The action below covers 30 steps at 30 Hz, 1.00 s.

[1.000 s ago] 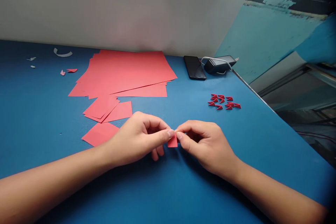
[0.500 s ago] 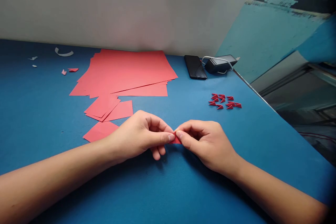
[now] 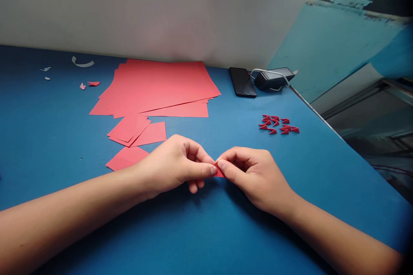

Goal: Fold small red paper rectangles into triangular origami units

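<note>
Between my left hand (image 3: 171,165) and my right hand (image 3: 253,178), a small piece of red paper (image 3: 220,172) is pinched, mostly hidden by my fingertips. Both thumbs and forefingers press on it from opposite sides, and the hands almost touch. Further left, close to my left hand, lie several cut red paper squares (image 3: 129,129). A large stack of red paper sheets (image 3: 155,90) sits beyond them. To the right, a cluster of small folded red paper triangles (image 3: 277,124) lies apart from my right hand.
The blue tabletop (image 3: 48,137) runs to a back wall and ends in a diagonal edge at right. A black smartphone (image 3: 241,82) lies next to a black corded device (image 3: 272,78). White paper scraps (image 3: 82,63) and small red scraps (image 3: 93,84) lie at back left.
The red piece has gone from a flat, hanging shape to a narrow fold pressed between my fingers. My hands have drawn closer together, and the view has shifted slightly.
</note>
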Each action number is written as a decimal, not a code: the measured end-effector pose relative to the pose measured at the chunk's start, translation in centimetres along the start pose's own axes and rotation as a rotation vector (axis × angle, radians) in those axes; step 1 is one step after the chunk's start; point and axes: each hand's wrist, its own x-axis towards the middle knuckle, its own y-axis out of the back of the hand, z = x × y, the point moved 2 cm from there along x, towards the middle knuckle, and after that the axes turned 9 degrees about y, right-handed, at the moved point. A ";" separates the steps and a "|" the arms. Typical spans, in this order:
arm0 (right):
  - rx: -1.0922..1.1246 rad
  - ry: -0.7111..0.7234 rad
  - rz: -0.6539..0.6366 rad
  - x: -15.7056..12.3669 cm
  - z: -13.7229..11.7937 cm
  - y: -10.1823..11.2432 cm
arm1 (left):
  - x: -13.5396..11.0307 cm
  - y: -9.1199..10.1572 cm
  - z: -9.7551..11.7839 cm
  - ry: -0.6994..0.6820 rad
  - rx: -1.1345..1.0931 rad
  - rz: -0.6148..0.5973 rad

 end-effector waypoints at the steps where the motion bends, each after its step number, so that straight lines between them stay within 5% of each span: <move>1: -0.003 0.000 0.008 0.0 0.0 0.0 | 0.0 0.0 0.0 0.005 0.001 0.011; 30: -0.104 0.131 0.061 0.0 -0.3 -0.6 | 0.0 -0.3 -0.1 0.012 0.067 0.126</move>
